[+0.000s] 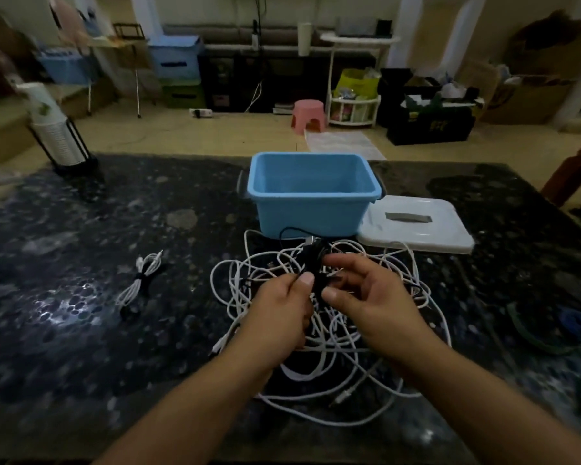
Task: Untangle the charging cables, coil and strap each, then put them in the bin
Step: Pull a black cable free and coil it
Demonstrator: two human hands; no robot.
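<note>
Both hands pinch black cable (316, 260) bundle just in front of blue bin (311, 193): left hand (282, 310), right hand (366, 297). Bundle long axis points toward bin. Risk: white tangle (332, 330) beneath snags loops, drags along. Strapped white coil (138, 280) lies well left of bin.

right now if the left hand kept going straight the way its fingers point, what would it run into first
Most likely the black cable it already pinches, then the right hand just across it. The left hand points up and right toward them. The blue bin lies farther back, though depth is unclear.
</note>
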